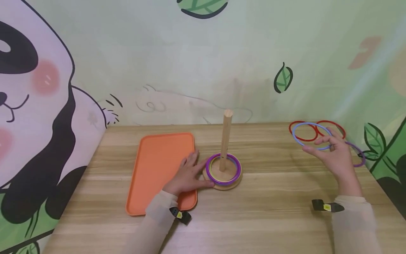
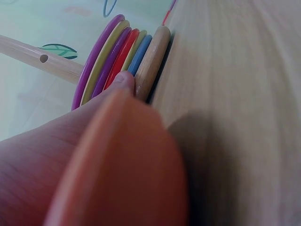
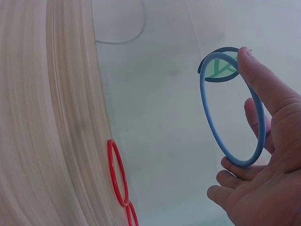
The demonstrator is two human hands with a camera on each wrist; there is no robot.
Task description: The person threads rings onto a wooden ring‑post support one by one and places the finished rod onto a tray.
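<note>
pinches a blue ring (image 3: 262,129) between thumb and fingers of the right hand (image 1: 340,155), up off the wooden table (image 1: 260,218) near two red rings (image 1: 333,122) and a purple ring (image 1: 363,155); rests the left hand (image 1: 186,176), straight-fingered, over the edge of the orange tray (image 1: 158,165) and against the peg stand (image 1: 226,144), with coloured rings (image 2: 113,61) stacked around its post (image 2: 26,52)

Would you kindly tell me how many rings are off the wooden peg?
4: one red ring on the table, another red ring beside it, a purple ring partly behind the right hand, a blue ring pinched by that hand. Others may be hidden.
</note>
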